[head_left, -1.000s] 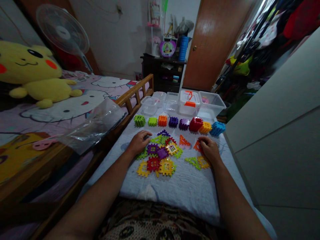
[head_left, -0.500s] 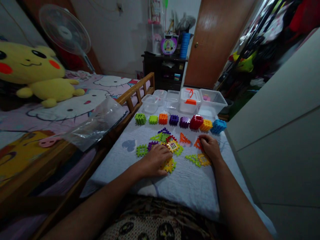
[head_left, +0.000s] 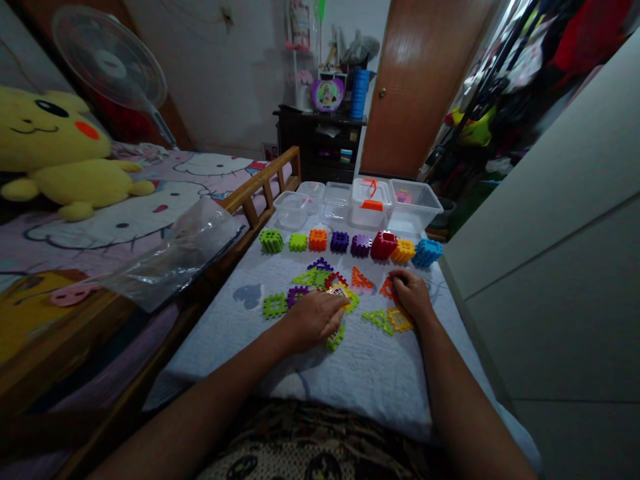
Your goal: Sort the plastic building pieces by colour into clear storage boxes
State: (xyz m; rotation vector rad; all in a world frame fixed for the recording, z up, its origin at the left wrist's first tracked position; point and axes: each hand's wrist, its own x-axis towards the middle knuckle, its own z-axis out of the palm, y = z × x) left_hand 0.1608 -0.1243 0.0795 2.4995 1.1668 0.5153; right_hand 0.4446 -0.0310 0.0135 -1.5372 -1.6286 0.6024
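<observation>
My left hand (head_left: 317, 317) is over a loose pile of toothed plastic building tiles, closed on a yellow tile (head_left: 345, 303) mostly hidden by its fingers. A green tile (head_left: 336, 338) lies under that hand. Purple (head_left: 296, 295), red (head_left: 336, 279) and green (head_left: 275, 306) tiles lie around it. At the right, my right hand (head_left: 413, 293) has its fingertips closed at the edge of an orange triangular tile (head_left: 387, 288) near the cloth. Another orange triangle (head_left: 361, 279) lies to its left. Nearer me are a green triangle (head_left: 379, 321) and an orange-yellow square tile (head_left: 400, 319).
Colour-sorted stacks of tiles stand in a row, from a green stack (head_left: 271, 241) to a blue stack (head_left: 429, 253). Behind them are clear plastic boxes, one with an orange-handled lid (head_left: 371, 203). A wooden bed rail (head_left: 260, 187) borders the left; a white cabinet (head_left: 555, 233) the right.
My left hand has lifted the yellow tile from the near spot and moved slightly forward; a green tile now shows there. My right hand stays by the orange triangle. The view has turned slightly right.
</observation>
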